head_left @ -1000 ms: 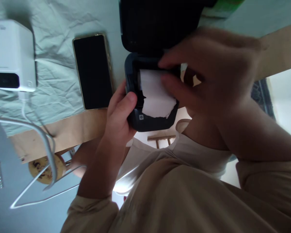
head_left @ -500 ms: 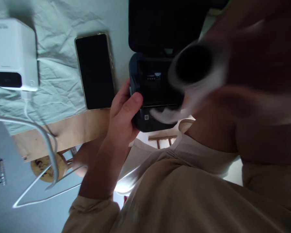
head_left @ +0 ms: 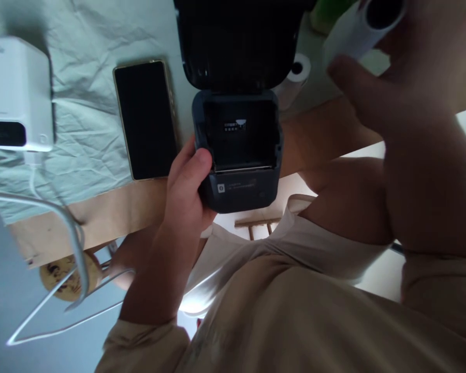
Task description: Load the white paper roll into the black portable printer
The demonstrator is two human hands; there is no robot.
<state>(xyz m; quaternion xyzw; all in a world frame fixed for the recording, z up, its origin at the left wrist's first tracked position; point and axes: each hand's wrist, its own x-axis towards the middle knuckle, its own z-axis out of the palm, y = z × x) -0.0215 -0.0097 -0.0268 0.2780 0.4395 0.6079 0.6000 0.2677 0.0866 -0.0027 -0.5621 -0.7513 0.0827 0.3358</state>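
Observation:
My left hand [head_left: 188, 181] grips a small black label printer [head_left: 243, 191] by its left side, thumb over the rim. The printer's lid [head_left: 241, 46] is swung up, and its paper bay shows bare with a small printed label inside. At the upper right, my right hand [head_left: 407, 77], a little blurred, is closed around a white paper roll [head_left: 349, 36] with a dark hollow core. A second white roll [head_left: 295, 77] lies on the cloth just right of the printer, partly hidden behind it.
A smartphone [head_left: 145, 119] with a dark screen lies left of the printer on a pale green cloth [head_left: 85, 93]. Farther left stands a white power bank [head_left: 19, 93] with a cable [head_left: 75, 243] hanging past the wooden table edge [head_left: 97, 217]. A stool [head_left: 64, 277] is below.
My right hand has carried the paper roll up and right, away from over the printer. The printer's bay and the second roll are now uncovered. The view has shifted slightly.

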